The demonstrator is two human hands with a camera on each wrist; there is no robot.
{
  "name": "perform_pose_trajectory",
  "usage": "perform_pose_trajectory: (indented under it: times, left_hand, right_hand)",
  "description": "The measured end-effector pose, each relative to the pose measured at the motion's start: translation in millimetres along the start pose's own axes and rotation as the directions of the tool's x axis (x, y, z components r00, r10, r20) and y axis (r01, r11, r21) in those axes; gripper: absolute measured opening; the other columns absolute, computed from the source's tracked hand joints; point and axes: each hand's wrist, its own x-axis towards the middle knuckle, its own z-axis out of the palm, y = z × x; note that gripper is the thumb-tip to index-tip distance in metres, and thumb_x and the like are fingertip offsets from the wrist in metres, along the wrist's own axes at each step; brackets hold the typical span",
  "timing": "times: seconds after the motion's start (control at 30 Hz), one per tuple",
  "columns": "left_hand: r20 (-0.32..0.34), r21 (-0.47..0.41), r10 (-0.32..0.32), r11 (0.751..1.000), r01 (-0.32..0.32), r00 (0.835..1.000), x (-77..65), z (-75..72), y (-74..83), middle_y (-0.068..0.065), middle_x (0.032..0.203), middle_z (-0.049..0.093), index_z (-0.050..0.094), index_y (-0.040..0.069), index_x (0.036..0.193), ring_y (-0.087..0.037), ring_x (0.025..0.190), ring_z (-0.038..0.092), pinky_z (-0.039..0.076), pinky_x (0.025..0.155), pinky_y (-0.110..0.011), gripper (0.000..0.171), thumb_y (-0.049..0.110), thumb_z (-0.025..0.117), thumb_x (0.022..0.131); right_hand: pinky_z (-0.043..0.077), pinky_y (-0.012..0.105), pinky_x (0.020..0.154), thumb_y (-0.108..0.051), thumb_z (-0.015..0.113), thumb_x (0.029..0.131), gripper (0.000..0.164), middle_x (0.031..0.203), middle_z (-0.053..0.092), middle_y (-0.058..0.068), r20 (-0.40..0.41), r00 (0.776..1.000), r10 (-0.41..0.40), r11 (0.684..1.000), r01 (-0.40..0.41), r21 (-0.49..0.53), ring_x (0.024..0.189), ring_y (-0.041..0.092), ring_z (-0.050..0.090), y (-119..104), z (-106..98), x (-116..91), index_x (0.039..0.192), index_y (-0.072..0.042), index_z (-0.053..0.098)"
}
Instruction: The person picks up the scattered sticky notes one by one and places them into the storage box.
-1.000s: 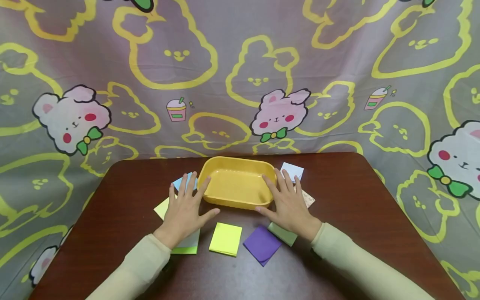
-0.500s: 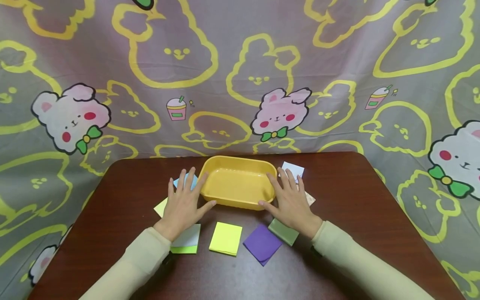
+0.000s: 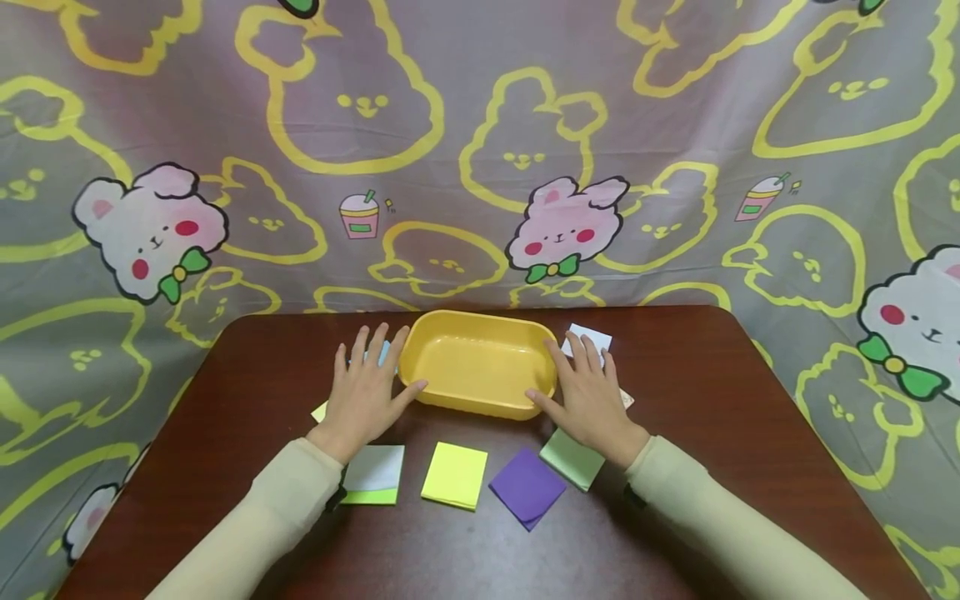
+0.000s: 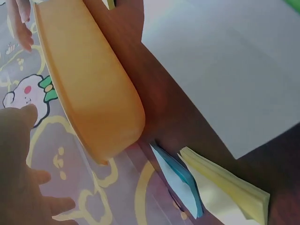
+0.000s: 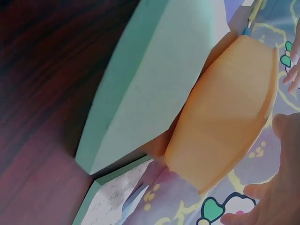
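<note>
A yellow plastic basin [image 3: 472,367] lies near the back of the table. My left hand [image 3: 363,404] is spread at its left end, fingers extended and thumb toward the front rim. At the right end, my right hand [image 3: 596,404] is spread likewise, its thumb and forefinger overlapping the rim in the head view. In the left wrist view, the fingers [image 4: 47,204] appear apart from the basin's wall [image 4: 89,79]. The right wrist view has the right hand [image 5: 276,187] beside the basin's rim, holding nothing.
Square note pads ring the basin: bright yellow [image 3: 454,475], purple [image 3: 527,489], green [image 3: 572,458] and white with a green edge [image 3: 373,477] in front. A white pad [image 3: 588,339] and patterned pad [image 3: 627,400] lie right; blue [image 3: 385,352] and pale yellow [image 3: 320,412] ones left, partly hidden.
Both hands have shifted slightly forward and outward, away from the basin's middle. More of the white-and-green pad and the green pad shows. The basin and pads stay in place.
</note>
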Motion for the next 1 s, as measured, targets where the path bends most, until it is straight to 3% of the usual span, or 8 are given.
perform_pose_trajectory:
  times: [0.27, 0.53, 0.73, 1.0]
  left_hand:
    - [-0.003, -0.059, -0.037, 0.998, 0.037, 0.999, 5.9, 4.8, -6.8, -0.022, 0.147, 0.033, 0.031, 0.014, 0.148, -0.041, 0.138, 0.02, 0.016, 0.107, -0.059, 0.077, 0.062, 0.042, 0.089]
    - [-0.021, -0.042, -0.035, 0.999, 0.035, 0.999, 14.0, 8.1, -11.1, -0.022, 0.139, 0.041, 0.048, 0.007, 0.135, -0.04, 0.133, 0.027, 0.021, 0.105, -0.056, 0.068, 0.059, 0.044, 0.09]
    - [0.001, -0.064, -0.065, 0.996, 0.065, 0.998, 20.8, 9.2, -13.3, -0.021, 0.136, 0.045, 0.05, 0.005, 0.133, -0.039, 0.131, 0.031, 0.024, 0.104, -0.055, 0.065, 0.054, 0.05, 0.089]
    - [-0.006, -0.143, -0.1, 0.985, 0.098, 0.995, 26.3, 12.9, -16.5, -0.023, 0.126, 0.051, 0.053, 0.002, 0.129, -0.04, 0.118, 0.043, 0.037, 0.094, -0.054, 0.06, 0.047, 0.053, 0.09]
  right_hand:
    - [0.033, 0.059, 0.097, -0.066, 0.046, 0.084, 0.083, 0.141, 0.038, 0.025, -0.002, 1.0, 0.029, 0.999, -0.029, 0.046, 0.13, 0.039, 0.032, 2.4, -3.7, 7.2, 0.147, -0.012, 0.033]
    - [0.041, 0.058, 0.088, -0.063, 0.05, 0.084, 0.082, 0.136, 0.042, 0.025, -0.017, 0.998, 0.061, 0.995, -0.059, 0.077, 0.121, 0.041, 0.042, 7.4, -4.3, 13.5, 0.145, -0.012, 0.034]
    - [0.047, 0.053, 0.074, -0.061, 0.051, 0.084, 0.08, 0.13, 0.047, 0.022, 0.008, 0.996, 0.094, 0.993, -0.094, 0.077, 0.103, 0.039, 0.053, 10.8, -2.5, 16.5, 0.145, -0.012, 0.034]
    - [0.047, 0.042, 0.057, -0.049, 0.05, 0.09, 0.055, 0.1, 0.052, 0.014, 0.057, 0.989, 0.135, 0.986, -0.14, 0.09, 0.079, 0.027, 0.053, 12.4, -0.5, 18.1, 0.121, -0.004, 0.051]
